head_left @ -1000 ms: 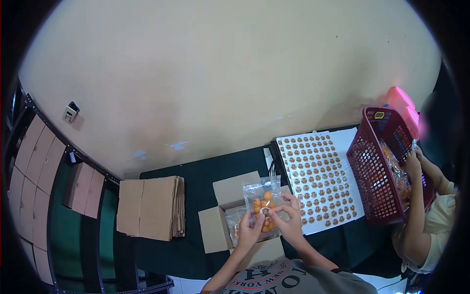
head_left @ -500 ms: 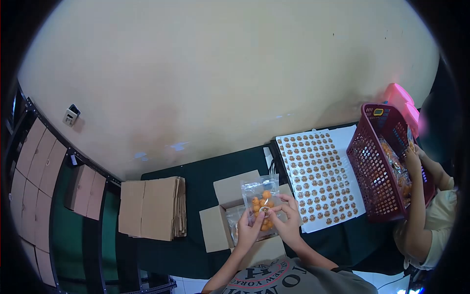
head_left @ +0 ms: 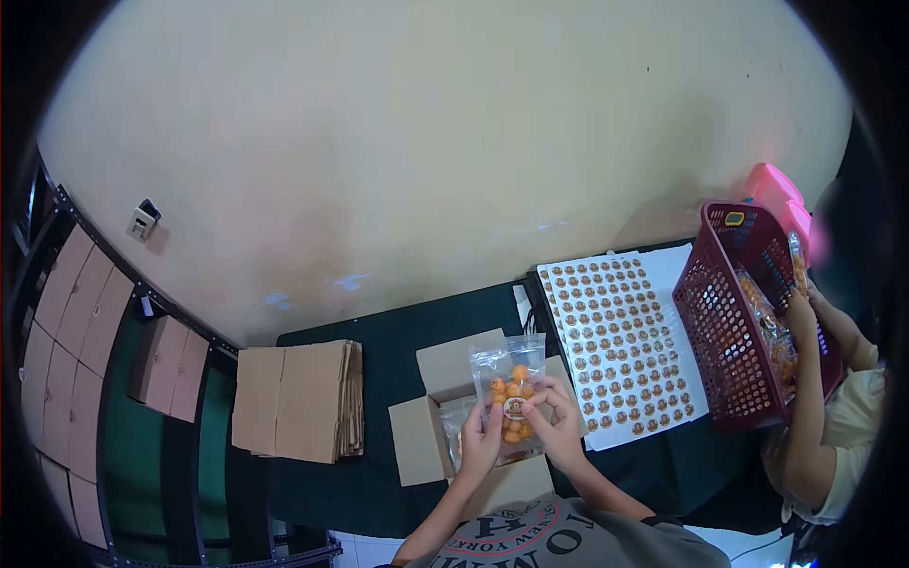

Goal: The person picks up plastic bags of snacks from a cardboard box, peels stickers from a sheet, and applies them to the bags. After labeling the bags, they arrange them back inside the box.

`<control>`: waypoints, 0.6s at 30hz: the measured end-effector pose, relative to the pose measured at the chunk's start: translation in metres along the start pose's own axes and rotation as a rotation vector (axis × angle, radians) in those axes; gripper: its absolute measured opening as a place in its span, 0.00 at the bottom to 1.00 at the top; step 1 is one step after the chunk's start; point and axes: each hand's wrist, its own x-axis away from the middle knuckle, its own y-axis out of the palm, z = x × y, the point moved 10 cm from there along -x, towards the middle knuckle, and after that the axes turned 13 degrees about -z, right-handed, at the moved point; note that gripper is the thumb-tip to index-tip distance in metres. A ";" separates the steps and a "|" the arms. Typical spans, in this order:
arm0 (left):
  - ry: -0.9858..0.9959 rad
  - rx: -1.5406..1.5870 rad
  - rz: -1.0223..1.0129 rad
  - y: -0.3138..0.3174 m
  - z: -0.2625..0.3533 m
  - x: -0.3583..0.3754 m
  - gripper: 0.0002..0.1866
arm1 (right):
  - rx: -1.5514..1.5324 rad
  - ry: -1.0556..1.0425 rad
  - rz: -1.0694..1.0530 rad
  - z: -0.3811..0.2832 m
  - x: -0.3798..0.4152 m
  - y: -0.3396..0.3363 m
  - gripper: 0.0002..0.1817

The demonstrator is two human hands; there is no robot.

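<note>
A clear zip bag (head_left: pixel 495 359) of round orange snacks is held upright between my two hands, above an open cardboard box (head_left: pixel 414 442). My left hand (head_left: pixel 480 441) grips the bag's left edge, its thumb beside a round sticker (head_left: pixel 514 408) on the bag's front. On the other side, my right hand (head_left: pixel 559 434) has its fingers behind the bag and its thumb at the sticker's right edge. Another clear bag (head_left: pixel 455 414) shows inside the box, partly hidden by my left hand and the held bag.
Flattened cartons (head_left: pixel 294 398) are stacked left on the dark green tablecloth (head_left: pixel 393 327). To the right lies a sheet of round stickers (head_left: pixel 615 346), beside a maroon basket (head_left: pixel 724 331) holding snack bags. A co-worker's hands (head_left: pixel 805 308) hold another bag there. Boxes (head_left: pixel 71 331) fill a rack at far left.
My thumbs have drawn apart from the sticker's middle, leaving its face in view on the bag. The co-worker's bag has risen a little above the basket.
</note>
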 end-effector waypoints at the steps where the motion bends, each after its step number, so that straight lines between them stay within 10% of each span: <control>1: -0.001 -0.002 0.000 0.000 0.000 0.000 0.13 | -0.002 0.001 0.000 0.001 0.000 0.000 0.02; 7: 0.040 -0.004 -0.005 0.006 0.010 0.000 0.14 | -0.266 0.068 0.057 0.016 0.004 -0.008 0.02; 18: 0.038 0.030 -0.031 0.007 0.013 0.003 0.11 | 0.174 -0.042 0.031 -0.014 0.002 -0.002 0.02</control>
